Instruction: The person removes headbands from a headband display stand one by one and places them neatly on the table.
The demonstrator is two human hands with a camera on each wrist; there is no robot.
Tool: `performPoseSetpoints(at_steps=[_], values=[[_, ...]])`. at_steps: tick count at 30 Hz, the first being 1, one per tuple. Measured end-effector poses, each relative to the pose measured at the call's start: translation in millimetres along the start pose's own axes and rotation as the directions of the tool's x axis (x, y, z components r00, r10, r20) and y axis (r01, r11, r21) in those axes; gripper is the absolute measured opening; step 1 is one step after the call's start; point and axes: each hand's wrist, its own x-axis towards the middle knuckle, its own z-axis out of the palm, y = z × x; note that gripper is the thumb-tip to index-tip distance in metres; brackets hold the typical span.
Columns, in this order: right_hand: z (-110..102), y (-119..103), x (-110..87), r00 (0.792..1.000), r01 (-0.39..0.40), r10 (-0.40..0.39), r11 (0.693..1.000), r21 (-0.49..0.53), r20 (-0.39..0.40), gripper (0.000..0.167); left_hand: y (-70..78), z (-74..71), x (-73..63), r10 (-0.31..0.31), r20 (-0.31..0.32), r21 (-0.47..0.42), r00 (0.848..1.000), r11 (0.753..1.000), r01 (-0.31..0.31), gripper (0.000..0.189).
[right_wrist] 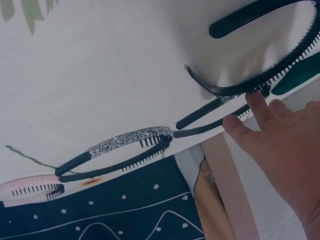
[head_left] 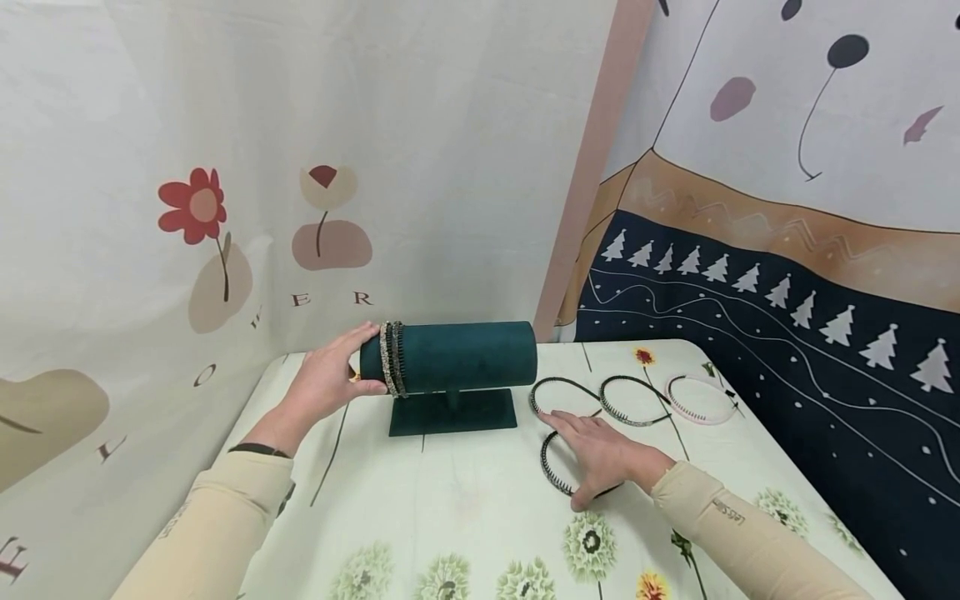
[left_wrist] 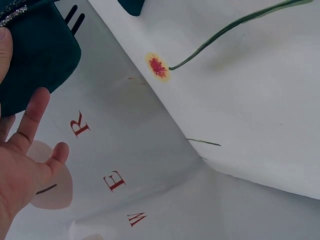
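Observation:
A dark green cylindrical headband stand (head_left: pixel 472 354) stands on a flat base. A few headbands (head_left: pixel 392 358), one glittery and others dark, sit side by side near its left end. My left hand (head_left: pixel 318 383) holds that end, thumb in front and fingers over the top; in the left wrist view two fingers (left_wrist: pixel 36 112) stretch away from the roll. My right hand (head_left: pixel 603 450) spreads over a black toothed headband (head_left: pixel 551 467) lying on the table. In the right wrist view, a fingertip meets the edge of this black headband (right_wrist: pixel 240 89); the thumb is out of sight there.
Behind the right hand lie a dark headband (head_left: pixel 558 380), a glittery dark headband (head_left: pixel 630 422) and a pink headband (head_left: pixel 693 419), in a row. They rest on a table (head_left: pixel 465 517) with a flower-printed cover. Printed curtains (head_left: pixel 450 167) hang close behind and to the right.

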Motion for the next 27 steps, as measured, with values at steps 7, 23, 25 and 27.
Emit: performPoseSetpoints(at_steps=[7,23,25,27], values=[[1,-1,-0.1,1.0,-0.013,0.013,1.0,-0.007,0.008,0.146,-1.0,0.6,-0.1,-0.001,0.001,-0.003,1.0,1.0,0.001,0.105],[-12,-11,-5.2,0.999,-0.044,0.044,0.999,-0.026,0.006,0.142,-1.2,0.1,-0.4,-0.002,0.001,-0.003,1.0,1.0,0.002,0.106],[-18,-10,-6.3,0.999,-0.048,0.047,0.999,-0.012,-0.016,0.138,-1.3,0.6,-0.2,-0.003,0.0,-0.004,1.0,1.0,0.003,0.106],[-25,-7,-6.5,0.998,-0.054,0.055,0.998,0.017,-0.044,0.133,-1.5,0.9,0.1,-0.005,-0.001,-0.002,1.0,1.0,0.005,0.106]])
